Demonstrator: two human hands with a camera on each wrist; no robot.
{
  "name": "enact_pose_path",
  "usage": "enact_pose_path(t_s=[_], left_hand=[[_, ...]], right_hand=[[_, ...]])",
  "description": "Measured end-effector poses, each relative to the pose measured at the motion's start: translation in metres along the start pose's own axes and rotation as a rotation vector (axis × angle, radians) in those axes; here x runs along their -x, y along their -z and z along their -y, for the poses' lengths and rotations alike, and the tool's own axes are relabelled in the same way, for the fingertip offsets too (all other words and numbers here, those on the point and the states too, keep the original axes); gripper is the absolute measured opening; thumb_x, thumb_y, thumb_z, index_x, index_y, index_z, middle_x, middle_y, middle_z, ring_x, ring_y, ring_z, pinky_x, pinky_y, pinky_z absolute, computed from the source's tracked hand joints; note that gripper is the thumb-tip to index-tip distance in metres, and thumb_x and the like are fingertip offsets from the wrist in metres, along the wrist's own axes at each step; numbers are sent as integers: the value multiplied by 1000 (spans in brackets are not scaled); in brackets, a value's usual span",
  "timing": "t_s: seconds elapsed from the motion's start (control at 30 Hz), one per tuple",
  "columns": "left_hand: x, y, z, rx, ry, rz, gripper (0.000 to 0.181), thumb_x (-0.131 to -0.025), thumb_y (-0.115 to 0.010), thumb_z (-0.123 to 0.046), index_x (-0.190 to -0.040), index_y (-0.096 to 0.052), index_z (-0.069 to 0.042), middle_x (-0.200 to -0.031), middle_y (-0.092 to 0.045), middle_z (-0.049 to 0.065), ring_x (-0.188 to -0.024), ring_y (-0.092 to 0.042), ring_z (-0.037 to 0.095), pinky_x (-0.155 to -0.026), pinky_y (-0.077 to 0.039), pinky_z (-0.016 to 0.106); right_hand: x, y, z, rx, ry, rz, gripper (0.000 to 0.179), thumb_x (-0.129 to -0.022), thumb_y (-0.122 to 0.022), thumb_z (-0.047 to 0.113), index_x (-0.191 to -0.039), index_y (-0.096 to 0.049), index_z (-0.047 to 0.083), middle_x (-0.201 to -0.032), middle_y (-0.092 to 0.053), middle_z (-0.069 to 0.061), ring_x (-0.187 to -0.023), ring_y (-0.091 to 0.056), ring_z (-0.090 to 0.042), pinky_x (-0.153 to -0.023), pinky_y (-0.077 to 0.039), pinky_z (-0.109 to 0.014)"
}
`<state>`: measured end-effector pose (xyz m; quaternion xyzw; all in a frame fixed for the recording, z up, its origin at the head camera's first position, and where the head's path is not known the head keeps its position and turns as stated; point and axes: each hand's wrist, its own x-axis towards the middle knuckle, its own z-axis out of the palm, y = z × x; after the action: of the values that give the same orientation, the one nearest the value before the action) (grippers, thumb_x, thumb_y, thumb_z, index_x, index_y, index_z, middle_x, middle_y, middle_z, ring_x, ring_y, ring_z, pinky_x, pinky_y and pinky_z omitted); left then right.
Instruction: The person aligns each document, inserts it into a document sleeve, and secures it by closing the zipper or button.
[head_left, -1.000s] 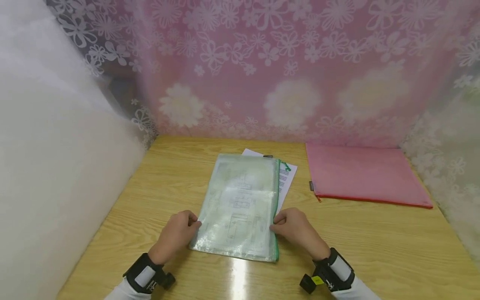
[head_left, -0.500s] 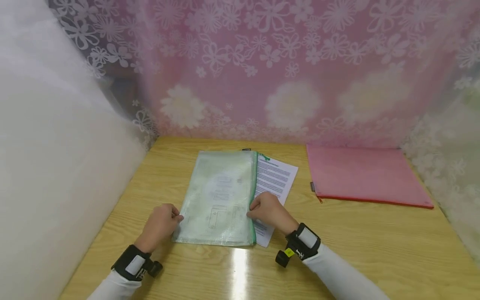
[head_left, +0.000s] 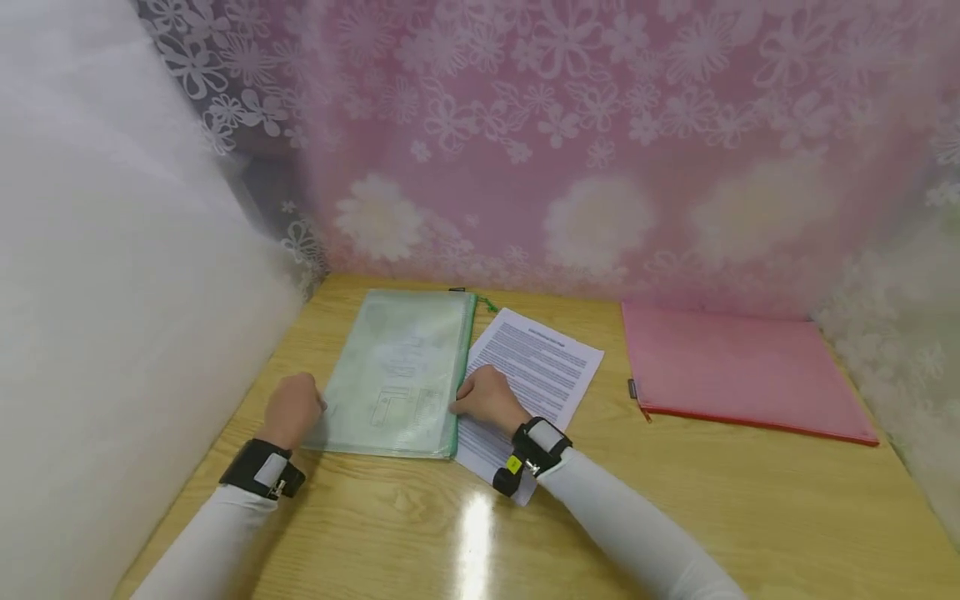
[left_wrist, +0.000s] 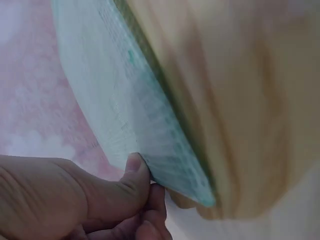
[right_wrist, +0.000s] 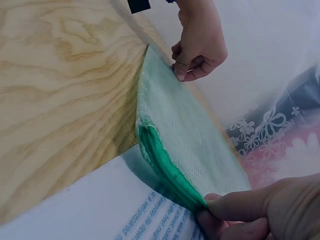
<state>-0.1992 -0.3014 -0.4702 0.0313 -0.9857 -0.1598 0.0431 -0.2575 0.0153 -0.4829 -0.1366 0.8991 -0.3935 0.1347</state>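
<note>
Both hands hold a translucent zip pouch (head_left: 397, 367) with a green zipper edge and papers inside, at the left of the table. My left hand (head_left: 292, 408) pinches its left edge near the front corner; in the left wrist view the thumb (left_wrist: 134, 165) lies on top. The right hand (head_left: 489, 398) pinches the green zipper (right_wrist: 170, 170) side between thumb and fingers. A printed sheet of paper (head_left: 555, 358) lies to the right, partly under the pouch and the right hand.
A pink zip pouch (head_left: 742, 367) with a red zipper lies at the right of the wooden table (head_left: 675, 508). A floral curtain (head_left: 525, 167) hangs behind, and a white sheet (head_left: 135, 250) stands along the left side.
Both hands have moved the green-edged pouch to the left and slightly back. More of the printed sheet, which was mostly covered, now shows. The pink pouch stays in place.
</note>
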Motion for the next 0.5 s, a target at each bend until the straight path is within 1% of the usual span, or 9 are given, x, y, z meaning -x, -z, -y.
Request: enact_pose_path(t_s=[0.13,0.23,0.3,0.33,0.43,0.5], left_hand=[[-12,4,13,-34,51,-5,8,-82,-62,5,-78,-62,12,-79,-66,32,-70,-67,46,-58,-55,56],[-18,7,20,-57,86,-5,11,-84,-55,6,-80,-62,14,-82,-66,36,-73,-69,49,-58,-55,58],[-22,8,23,-69,93,-13,14,-85,-53,7,-82,-63,15,-84,-66,38,-76,-69,52,-59,-56,58],[-23,8,24,-69,95,-14,15,-85,-52,7,-83,-64,16,-84,-66,38,-77,-69,52,-60,-56,59],[-30,9,28,-81,50,-20,14,-83,-54,8,-83,-63,18,-84,-65,39,-80,-67,55,-64,-56,61],[-35,10,31,-80,37,-16,13,-81,-56,8,-83,-62,19,-83,-65,39,-80,-67,56,-65,-56,61]], right_hand=[[-12,-13,10,-2,11,-16,12,-78,-89,15,-79,-82,5,-77,-75,-2,-69,-60,-11,-55,-45,-21],[-19,-20,17,-1,20,-18,12,-79,-89,16,-79,-82,6,-78,-75,-3,-69,-61,-12,-55,-45,-22],[-23,-23,21,-5,15,-13,13,-81,-88,17,-79,-81,5,-79,-75,-3,-69,-61,-12,-55,-46,-23],[-24,-24,22,-2,9,-12,14,-81,-88,17,-80,-81,6,-79,-74,-3,-69,-61,-12,-55,-47,-23],[-28,-25,25,-3,-11,-15,15,-82,-87,18,-81,-79,6,-80,-73,-3,-69,-62,-13,-56,-48,-24],[-30,-25,26,-2,-7,-21,15,-82,-87,19,-81,-80,6,-80,-74,-3,-68,-62,-13,-56,-48,-24]])
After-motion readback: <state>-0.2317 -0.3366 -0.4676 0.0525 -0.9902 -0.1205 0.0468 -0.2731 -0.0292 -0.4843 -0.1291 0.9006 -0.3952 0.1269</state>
